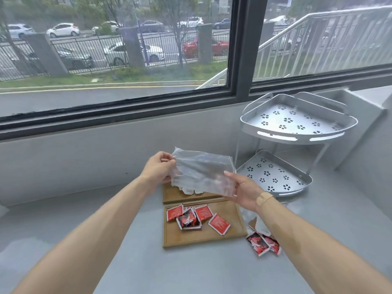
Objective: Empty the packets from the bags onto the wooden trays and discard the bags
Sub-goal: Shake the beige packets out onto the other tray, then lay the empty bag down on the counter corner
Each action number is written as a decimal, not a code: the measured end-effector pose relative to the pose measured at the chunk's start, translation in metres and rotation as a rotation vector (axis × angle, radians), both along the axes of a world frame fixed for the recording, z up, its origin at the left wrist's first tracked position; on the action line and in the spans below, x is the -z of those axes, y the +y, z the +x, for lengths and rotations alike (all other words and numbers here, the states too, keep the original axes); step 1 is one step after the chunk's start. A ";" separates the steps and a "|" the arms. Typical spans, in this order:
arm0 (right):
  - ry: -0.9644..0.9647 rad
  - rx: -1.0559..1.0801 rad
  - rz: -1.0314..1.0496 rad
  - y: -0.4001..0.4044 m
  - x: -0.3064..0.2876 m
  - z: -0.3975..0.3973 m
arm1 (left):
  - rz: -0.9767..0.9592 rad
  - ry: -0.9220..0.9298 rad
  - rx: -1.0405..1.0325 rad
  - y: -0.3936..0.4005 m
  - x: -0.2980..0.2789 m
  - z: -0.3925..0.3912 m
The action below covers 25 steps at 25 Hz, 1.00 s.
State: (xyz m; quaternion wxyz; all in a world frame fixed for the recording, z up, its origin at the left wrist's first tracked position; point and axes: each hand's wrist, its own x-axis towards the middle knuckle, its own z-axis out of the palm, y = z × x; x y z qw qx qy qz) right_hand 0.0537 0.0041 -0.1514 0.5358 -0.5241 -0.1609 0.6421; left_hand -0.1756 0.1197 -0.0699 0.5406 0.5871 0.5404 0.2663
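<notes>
Both forearms are bare, no sleeves in view; a tan adhesive bandage crosses the right wrist below the right hand.

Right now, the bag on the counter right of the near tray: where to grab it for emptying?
Judging by its pose, pinch the second bag at its upper, far end, coming from above. It lies flat on the counter with red packets bunched at its near end, so I cannot tell where its opening is.

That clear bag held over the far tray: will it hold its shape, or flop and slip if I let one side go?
The clear bag looks thin and crumpled, so it would probably droop from the remaining hand. It seems very light. Its glossy film may slide between the fingers.
</notes>
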 end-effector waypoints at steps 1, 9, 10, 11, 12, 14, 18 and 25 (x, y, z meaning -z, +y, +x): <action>-0.027 0.032 0.004 -0.012 -0.001 0.006 | -0.049 -0.041 0.006 -0.012 0.004 0.005; -0.102 0.244 -0.085 -0.134 0.005 0.058 | -0.151 -0.123 0.085 -0.092 0.047 0.083; -0.132 0.253 -0.103 -0.154 0.007 0.066 | -0.137 -0.111 0.108 -0.103 0.050 0.096; -0.140 0.282 -0.117 -0.174 0.008 0.073 | -0.117 -0.091 0.131 -0.113 0.053 0.110; -0.141 0.317 -0.132 -0.193 0.011 0.080 | -0.098 -0.071 0.150 -0.124 0.056 0.124; -0.149 0.385 -0.163 -0.234 0.016 0.094 | -0.082 -0.056 0.202 -0.148 0.063 0.153; -0.208 0.398 -0.238 -0.313 0.025 0.112 | -0.080 0.003 0.336 -0.192 0.088 0.205; -0.284 0.519 -0.384 -0.421 0.055 0.127 | -0.183 0.147 0.654 -0.261 0.142 0.273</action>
